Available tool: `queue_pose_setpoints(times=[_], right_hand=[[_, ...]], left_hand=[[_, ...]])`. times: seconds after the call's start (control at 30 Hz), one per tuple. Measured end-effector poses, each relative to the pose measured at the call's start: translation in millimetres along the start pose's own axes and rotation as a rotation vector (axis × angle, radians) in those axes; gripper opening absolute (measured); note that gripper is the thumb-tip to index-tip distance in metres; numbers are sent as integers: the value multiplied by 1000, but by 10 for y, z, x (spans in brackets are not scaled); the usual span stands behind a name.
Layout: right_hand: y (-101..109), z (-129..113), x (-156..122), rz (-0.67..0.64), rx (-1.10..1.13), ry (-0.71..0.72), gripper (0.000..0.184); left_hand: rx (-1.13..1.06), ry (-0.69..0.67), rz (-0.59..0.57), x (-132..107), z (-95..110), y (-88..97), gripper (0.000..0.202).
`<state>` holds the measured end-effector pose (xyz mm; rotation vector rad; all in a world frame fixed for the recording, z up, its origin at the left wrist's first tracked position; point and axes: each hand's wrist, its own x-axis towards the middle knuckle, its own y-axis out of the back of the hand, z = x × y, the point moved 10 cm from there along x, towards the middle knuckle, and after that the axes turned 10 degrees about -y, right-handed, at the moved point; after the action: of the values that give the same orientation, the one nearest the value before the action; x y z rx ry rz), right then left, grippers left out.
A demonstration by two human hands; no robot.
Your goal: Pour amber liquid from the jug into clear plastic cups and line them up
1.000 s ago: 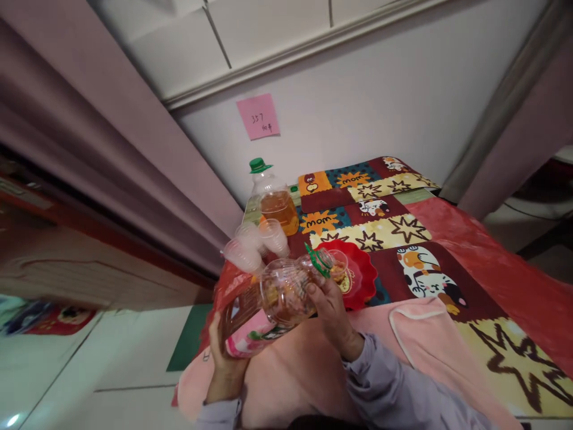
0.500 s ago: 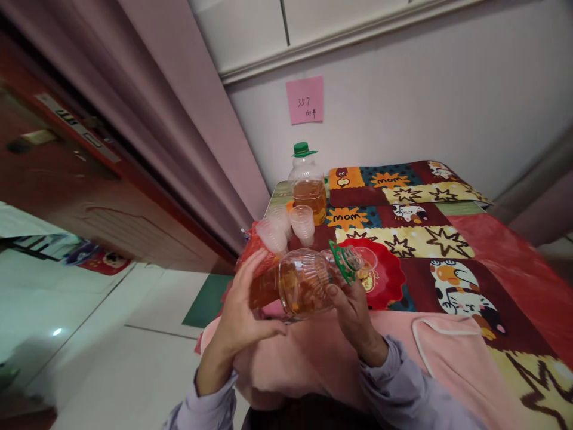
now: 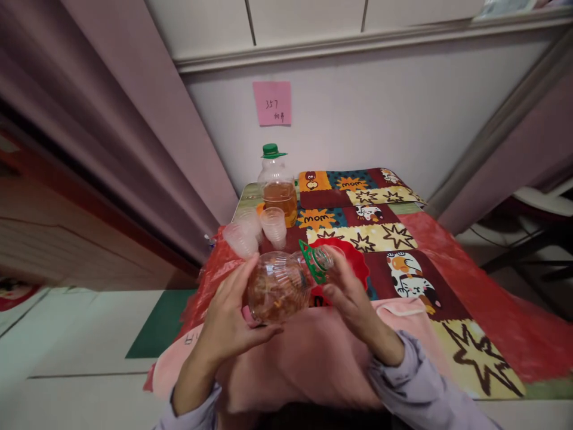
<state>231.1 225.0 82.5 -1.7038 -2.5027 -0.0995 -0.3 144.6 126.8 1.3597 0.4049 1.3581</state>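
A clear plastic bottle [image 3: 280, 286] with amber liquid and small bits in it lies tilted on its side between my hands. Its mouth, with a green handle collar [image 3: 312, 263], points right. My left hand [image 3: 230, 310] wraps round its base end. At the neck end, my right hand [image 3: 351, 292] has its fingers closed round the bottle mouth; whether it also holds something small there is hidden. A red scalloped dish [image 3: 360, 266] sits behind and below my right hand, partly covered by it.
Clear plastic cups [image 3: 273, 226] stand left of centre, before a second bottle [image 3: 280, 194] of amber liquid with a green cap. Patterned placemats [image 3: 389, 239], a red cloth [image 3: 496, 286] and a pink cloth [image 3: 268, 370] cover the table. A pink note [image 3: 273, 104] hangs on the wall.
My right hand has moved from under the neck up to the bottle's mouth. The bottle's neck now points more upward and toward me. The view has turned to the right.
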Motion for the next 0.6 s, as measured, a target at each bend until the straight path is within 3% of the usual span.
queue_pose_setpoints(times=[0.13,0.27,0.4,0.6], right_hand=[[702,185,-41,209,-62,-96,62],[1078,235,-38,298,-342,-96,52],[1067,284,48,267,-666,-64,54],[865,470,260,207,-807,-58,73]], left_hand=[[10,-41,37,4,47,22,131],[-7,-38,69,-34,18,44,132],[-38,-13,93,-83,-45,58,131],[-60,1,109,-89,-102,78,132]])
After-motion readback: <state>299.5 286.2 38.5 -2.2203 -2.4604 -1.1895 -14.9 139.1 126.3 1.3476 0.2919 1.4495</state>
